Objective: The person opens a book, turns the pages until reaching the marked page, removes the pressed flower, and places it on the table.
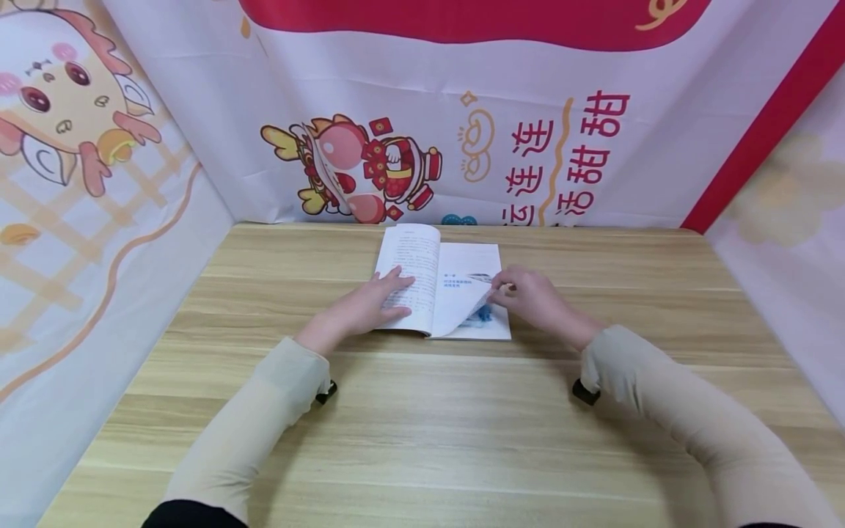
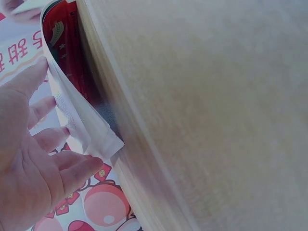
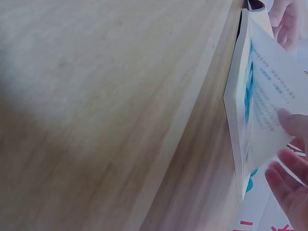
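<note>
An open book (image 1: pixel 462 257) lies near the far edge of the wooden table, with a blue picture on its right side. My left hand (image 1: pixel 370 301) rests on the left page with fingers spread; in the left wrist view the fingers (image 2: pixel 77 173) lie straight along the curved pages (image 2: pixel 72 106). At the book's right edge, my right hand (image 1: pixel 528 293) pinches a lifted page (image 1: pixel 462 304) between thumb and fingers. That page (image 3: pixel 269 96) bends up off the block in the right wrist view, with printed text showing on it.
The wooden table (image 1: pixel 422 440) spreads around the book. Behind it hangs a white cloth (image 1: pixel 422 73) with red lettering and a cartoon figure. Another patterned cloth (image 1: pixel 132 242) hangs at the left. Dark wrist devices (image 1: pixel 586 392) show under the sleeves.
</note>
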Motion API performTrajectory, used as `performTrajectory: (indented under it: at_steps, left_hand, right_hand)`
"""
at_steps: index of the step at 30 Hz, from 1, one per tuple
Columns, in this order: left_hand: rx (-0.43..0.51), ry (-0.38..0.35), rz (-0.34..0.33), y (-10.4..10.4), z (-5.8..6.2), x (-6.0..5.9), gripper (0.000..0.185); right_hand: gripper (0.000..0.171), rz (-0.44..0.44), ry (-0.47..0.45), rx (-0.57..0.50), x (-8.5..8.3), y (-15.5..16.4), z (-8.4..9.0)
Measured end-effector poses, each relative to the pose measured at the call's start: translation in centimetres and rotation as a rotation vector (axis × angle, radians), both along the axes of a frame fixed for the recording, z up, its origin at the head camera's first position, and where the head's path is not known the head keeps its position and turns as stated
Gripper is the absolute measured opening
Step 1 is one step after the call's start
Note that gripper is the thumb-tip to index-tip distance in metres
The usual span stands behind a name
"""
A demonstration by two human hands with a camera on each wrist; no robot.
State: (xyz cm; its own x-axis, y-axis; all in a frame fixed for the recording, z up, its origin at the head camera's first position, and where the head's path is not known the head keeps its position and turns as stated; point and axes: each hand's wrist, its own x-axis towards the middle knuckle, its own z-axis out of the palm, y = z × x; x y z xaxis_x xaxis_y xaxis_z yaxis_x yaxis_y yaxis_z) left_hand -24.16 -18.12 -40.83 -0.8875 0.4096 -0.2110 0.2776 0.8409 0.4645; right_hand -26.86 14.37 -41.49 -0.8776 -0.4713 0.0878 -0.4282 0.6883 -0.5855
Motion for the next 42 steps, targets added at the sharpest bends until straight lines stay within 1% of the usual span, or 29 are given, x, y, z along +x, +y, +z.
performTrajectory:
  at_steps: [5, 7, 9, 12, 16, 20, 22, 24, 27, 30, 34, 37, 39, 42]
  left_hand:
    - [-0.010, -0.002, 0.006, 0.0, 0.0, 0.0, 0.065]
    - [-0.012, -0.006, 0.011, 0.0, 0.0, 0.0, 0.065]
    - [-0.013, -0.009, 0.018, 0.0, 0.1, 0.1, 0.065]
    - [-0.016, -0.017, 0.032, 0.1, 0.2, 0.2, 0.066]
    - [-0.025, -0.014, 0.040, 0.2, 0.2, 0.2, 0.066]
    - [-0.030, 0.009, 0.027, 0.3, 0.2, 0.1, 0.065]
    - [-0.035, 0.024, 0.015, 0.4, 0.3, 0.1, 0.065]
    - [-0.038, 0.032, 0.003, 0.4, 0.4, 0.1, 0.065]
    - [-0.035, 0.036, -0.005, 0.6, 0.5, 0.1, 0.066]
    - [-0.015, 0.025, 0.002, 0.6, 0.6, 0.1, 0.065]
    - [0.039, 0.029, 0.001, 0.6, 0.6, 0.1, 0.057]
    - [0.111, 0.035, 0.011, 0.4, 0.5, 0.0, 0.056]
    - [0.178, 0.026, 0.038, 0.3, 0.5, 0.0, 0.059]
    - [0.293, -0.018, 0.108, -0.1, 0.5, 0.0, 0.063]
  right_hand:
    - [0.049, -0.084, 0.026, -0.056, -0.6, -0.8, 0.0]
    - [0.059, -0.117, 0.008, -0.094, -0.8, -1.2, 0.0]
    - [0.059, -0.140, -0.028, -0.138, -0.9, -1.5, 0.0]
    - [0.045, -0.153, -0.094, -0.192, -0.9, -2.0, -0.1]
    - [0.032, -0.103, -0.116, -0.204, -0.8, -2.7, -0.4]
    - [0.031, -0.018, -0.050, -0.172, -0.6, -3.5, -0.8]
    - [0.031, 0.018, -0.019, -0.153, -0.5, -3.9, -0.9]
    - [0.036, 0.045, 0.001, -0.129, -0.4, -4.2, -1.0]
    - [0.042, 0.076, -0.012, -0.108, -0.1, -4.7, -1.1]
    - [0.049, 0.112, -0.021, -0.085, 0.1, -5.2, -1.3]
    - [0.056, 0.166, -0.022, -0.044, 0.5, -5.6, -1.4]
    - [0.059, 0.210, -0.017, -0.011, 0.8, -5.8, -1.4]
    - [0.061, 0.231, -0.019, 0.004, 0.9, -6.0, -1.3]
    - [0.061, 0.251, -0.008, 0.041, 1.0, -6.2, -1.3]
